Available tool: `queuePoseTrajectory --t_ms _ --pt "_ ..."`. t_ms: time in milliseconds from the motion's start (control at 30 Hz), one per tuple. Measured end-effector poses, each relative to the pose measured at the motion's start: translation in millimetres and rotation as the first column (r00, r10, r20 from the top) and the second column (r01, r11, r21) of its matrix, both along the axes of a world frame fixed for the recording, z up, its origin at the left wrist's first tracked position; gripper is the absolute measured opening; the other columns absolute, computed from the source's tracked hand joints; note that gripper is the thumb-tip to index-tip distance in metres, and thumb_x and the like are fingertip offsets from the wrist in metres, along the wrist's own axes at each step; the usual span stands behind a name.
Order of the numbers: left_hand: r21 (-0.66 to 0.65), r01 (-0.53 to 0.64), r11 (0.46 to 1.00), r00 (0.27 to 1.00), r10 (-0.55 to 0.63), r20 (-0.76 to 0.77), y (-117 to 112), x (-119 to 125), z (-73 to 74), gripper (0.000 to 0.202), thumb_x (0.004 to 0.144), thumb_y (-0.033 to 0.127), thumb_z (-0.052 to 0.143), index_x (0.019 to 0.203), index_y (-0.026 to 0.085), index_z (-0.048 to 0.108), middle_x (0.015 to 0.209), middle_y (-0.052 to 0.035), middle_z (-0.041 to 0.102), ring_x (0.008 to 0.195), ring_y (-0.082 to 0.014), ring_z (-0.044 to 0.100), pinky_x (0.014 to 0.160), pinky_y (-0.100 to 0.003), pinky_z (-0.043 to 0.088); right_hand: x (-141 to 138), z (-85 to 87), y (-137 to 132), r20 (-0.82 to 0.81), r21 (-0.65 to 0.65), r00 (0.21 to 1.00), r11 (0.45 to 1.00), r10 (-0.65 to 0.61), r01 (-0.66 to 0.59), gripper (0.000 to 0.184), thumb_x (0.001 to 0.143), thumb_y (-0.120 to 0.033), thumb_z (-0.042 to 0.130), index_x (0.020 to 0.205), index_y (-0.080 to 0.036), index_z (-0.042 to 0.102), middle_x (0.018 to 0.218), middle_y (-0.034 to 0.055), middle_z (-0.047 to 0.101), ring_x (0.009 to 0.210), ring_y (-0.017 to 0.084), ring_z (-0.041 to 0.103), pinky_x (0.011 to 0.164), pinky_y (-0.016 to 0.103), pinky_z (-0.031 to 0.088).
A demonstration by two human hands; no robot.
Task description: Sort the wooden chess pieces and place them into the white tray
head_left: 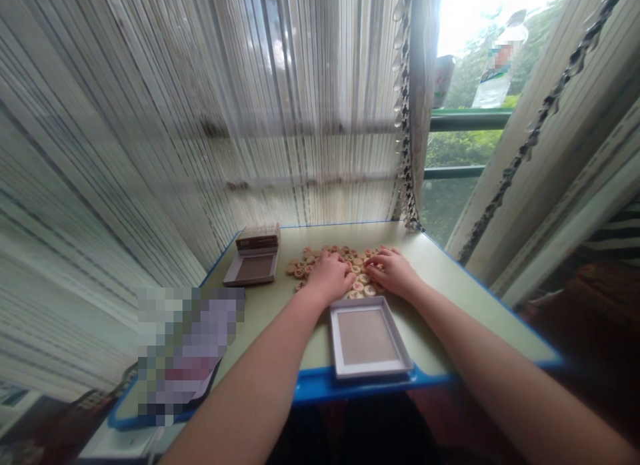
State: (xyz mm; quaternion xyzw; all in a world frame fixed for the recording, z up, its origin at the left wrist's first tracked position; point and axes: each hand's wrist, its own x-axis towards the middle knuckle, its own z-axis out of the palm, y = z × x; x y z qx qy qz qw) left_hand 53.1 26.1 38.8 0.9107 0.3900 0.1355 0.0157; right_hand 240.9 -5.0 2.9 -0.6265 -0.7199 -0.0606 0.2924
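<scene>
Round wooden Chinese chess pieces (359, 286) with red or dark markings lie spread in a loose heap on the pale green table (440, 318). My left hand (330, 277) rests palm down over the left part of the heap, its fingers stretched out on the pieces. On the right side of the heap is my right hand (393, 271), fingers apart and touching pieces at its edge. Both hands hide some pieces beneath them. Nearer to me, between my forearms, an open shallow box tray (336, 338) with white walls sits at the table's front edge.
A second shallow tray (235, 276) stands at the back left, with a brown box (257, 237) behind it. A blurred-out flat object (195, 351) lies at the left edge. String curtains (310, 105) hang behind the table; a bottle (500, 61) stands at the window.
</scene>
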Motion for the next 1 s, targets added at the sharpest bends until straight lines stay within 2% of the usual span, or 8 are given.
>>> queuePoseTrajectory --t_ms 267,400,500,667,867,1000 --pt "-0.071 -0.018 0.997 0.997 0.023 0.068 9 4 -3.6 0.027 0.08 0.04 0.054 0.084 0.02 0.072 0.103 -0.009 0.062 0.104 -0.0292 0.047 0.094 -0.042 0.04 -3 2.5 -1 -0.005 -0.018 1.0 0.999 -0.026 0.026 0.019 0.079 -0.033 0.058 0.08 -0.022 0.073 0.08 0.006 0.064 0.084 0.021 0.05 0.083 0.032 0.039" --pt "-0.057 0.01 0.998 0.993 -0.003 0.121 11 6 -4.3 0.024 0.077 0.039 0.058 0.085 0.018 0.069 0.101 -0.0089 0.064 0.104 -0.0284 0.048 0.093 -0.042 0.04 -2 3.4 -1 -0.005 -0.021 1.0 1.0 -0.02 0.019 0.018 0.078 -0.032 0.058 0.079 -0.022 0.073 0.08 0.0062 0.064 0.083 0.021 0.05 0.082 0.032 0.039" --pt "-0.058 0.036 0.998 0.986 -0.027 0.162 12 5 -5.1 0.017 0.077 0.032 0.06 0.084 0.018 0.066 0.096 -0.0071 0.065 0.098 -0.0245 0.052 0.089 -0.038 0.043 -1 2.3 0 -0.001 -0.015 1.0 1.0 -0.01 0.01 0.017 0.078 -0.032 0.059 0.079 -0.022 0.073 0.08 0.0061 0.064 0.082 0.02 0.05 0.083 0.032 0.038" --pt "-0.131 0.074 0.989 0.974 -0.043 0.223 15 4 -8.0 0.009 0.075 0.023 0.061 0.082 0.019 0.066 0.087 -0.0036 0.067 0.086 -0.0186 0.058 0.081 -0.031 0.047 1 0.2 2 -0.004 -0.011 1.0 1.0 0.007 -0.007 0.017 0.078 -0.032 0.059 0.079 -0.022 0.072 0.079 0.0056 0.064 0.081 0.02 0.05 0.083 0.032 0.038" --pt "-0.168 0.107 0.98 0.962 -0.059 0.267 18 1 -8.1 0.02 0.07 0.01 0.057 0.08 0.02 0.071 0.089 -0.0022 0.07 0.085 -0.0165 0.061 0.08 -0.027 0.048 1 -0.3 1 -0.018 -0.015 1.0 1.0 0.01 -0.01 0.017 0.078 -0.032 0.058 0.079 -0.023 0.072 0.079 0.0056 0.063 0.082 0.02 0.05 0.083 0.033 0.038" --pt "-0.172 0.109 0.979 0.964 -0.062 0.259 21 0 -7.7 0.025 0.068 0.006 0.055 0.078 0.021 0.073 0.088 -0.0014 0.071 0.088 -0.0162 0.062 0.087 -0.027 0.047 1 -1.2 2 -0.023 -0.019 1.0 1.0 0.012 -0.013 0.017 0.078 -0.032 0.058 0.079 -0.024 0.072 0.079 0.0055 0.064 0.083 0.02 0.05 0.083 0.034 0.038"
